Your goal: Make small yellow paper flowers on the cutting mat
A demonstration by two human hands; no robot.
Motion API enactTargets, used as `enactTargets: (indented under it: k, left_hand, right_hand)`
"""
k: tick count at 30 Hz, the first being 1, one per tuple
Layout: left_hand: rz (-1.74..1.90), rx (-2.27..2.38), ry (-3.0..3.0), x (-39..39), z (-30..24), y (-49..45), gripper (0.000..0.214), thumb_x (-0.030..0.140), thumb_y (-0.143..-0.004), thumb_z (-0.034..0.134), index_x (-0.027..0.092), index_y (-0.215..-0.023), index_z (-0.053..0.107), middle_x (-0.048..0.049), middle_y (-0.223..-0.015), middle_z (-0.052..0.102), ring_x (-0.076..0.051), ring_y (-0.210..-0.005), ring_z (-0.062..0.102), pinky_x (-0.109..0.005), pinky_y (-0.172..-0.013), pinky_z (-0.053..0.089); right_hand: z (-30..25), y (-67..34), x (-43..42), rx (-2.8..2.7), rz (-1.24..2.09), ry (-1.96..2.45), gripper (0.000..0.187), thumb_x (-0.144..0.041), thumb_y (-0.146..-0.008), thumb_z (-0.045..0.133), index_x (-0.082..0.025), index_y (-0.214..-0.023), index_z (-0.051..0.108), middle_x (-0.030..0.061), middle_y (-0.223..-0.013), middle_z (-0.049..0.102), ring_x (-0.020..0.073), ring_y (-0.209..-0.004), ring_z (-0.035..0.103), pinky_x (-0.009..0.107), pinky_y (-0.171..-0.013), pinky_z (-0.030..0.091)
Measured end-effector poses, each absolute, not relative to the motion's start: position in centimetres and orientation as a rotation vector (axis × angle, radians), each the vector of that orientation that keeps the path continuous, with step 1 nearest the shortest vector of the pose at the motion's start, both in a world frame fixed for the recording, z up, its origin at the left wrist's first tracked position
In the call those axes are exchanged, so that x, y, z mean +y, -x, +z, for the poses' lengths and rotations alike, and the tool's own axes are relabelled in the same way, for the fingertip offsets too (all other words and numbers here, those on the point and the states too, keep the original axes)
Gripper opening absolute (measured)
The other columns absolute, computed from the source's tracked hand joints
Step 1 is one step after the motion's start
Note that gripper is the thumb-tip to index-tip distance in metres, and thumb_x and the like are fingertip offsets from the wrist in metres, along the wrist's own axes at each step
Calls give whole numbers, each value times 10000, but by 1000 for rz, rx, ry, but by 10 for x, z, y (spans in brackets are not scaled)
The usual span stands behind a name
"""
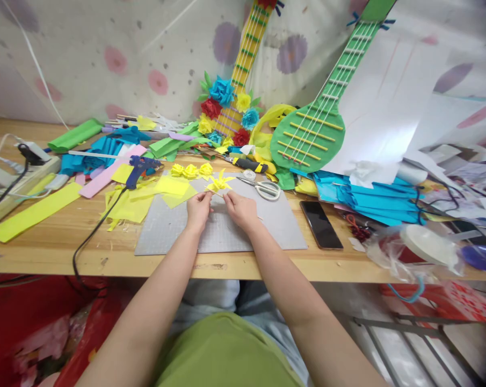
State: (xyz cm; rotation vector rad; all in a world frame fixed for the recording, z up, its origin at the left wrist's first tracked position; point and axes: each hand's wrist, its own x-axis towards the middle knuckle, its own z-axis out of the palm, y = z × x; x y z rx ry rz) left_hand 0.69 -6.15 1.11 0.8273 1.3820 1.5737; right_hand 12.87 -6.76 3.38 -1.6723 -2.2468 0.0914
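Note:
Over the grey cutting mat (166, 231), both my hands are closed close together at a yellow paper flower (219, 183). My left hand (198, 208) pinches at its left side. A thin pale stick runs between the fingers of my left hand and my right hand (240, 208), just below the petals. Behind them, several finished yellow paper roses (190, 171) sit in a row at the mat's far edge. Scissors (267, 189) lie right of the flower beside a small white tape roll (249, 174). Yellow paper sheets (172, 186) rest on the mat's left corner.
A blue glue gun (136, 171) lies left, its black cord crossing the table edge. A phone (320, 224) is right of the mat. Green (311, 137) and yellow (243, 70) paper lutes lean at the back. A utility knife (248, 164) and blue crepe paper (371, 199) lie nearby.

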Motion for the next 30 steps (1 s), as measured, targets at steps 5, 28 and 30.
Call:
enactTargets:
  k: [5, 28, 30]
  left_hand:
    - [1575, 1261, -685, -63, 14, -4, 185, 297, -543, 626, 124, -597, 586, 25, -539, 470, -47, -462, 400, -162, -360, 322]
    - [1619, 1211, -691, -63, 9, -5, 317, 321, -499, 706, 103, -723, 653, -18, -641, 562, -49, -510, 419, -164, -379, 335]
    - [1634, 1209, -684, -62, 9, -6, 309, 317, -502, 706, 104, -720, 652, -16, -640, 559, -49, -508, 416, -164, -378, 336]
  right_hand:
    - [27, -129, -64, -2244, 81, 1704, 363, -422, -897, 240, -240, -902, 553, 2, -844, 660, 123, -749, 581, 228, -562, 254]
    - [25, -137, -56, -2253, 296, 1707, 436, -456, -891, 198, -248, -875, 581, 0, -820, 657, 138, -764, 582, 217, -616, 310]
    - [25, -137, -56, -2270, 314, 1693, 443, -460, -890, 200, -246, -861, 587, 0, -812, 658, 143, -764, 585, 218, -618, 318]
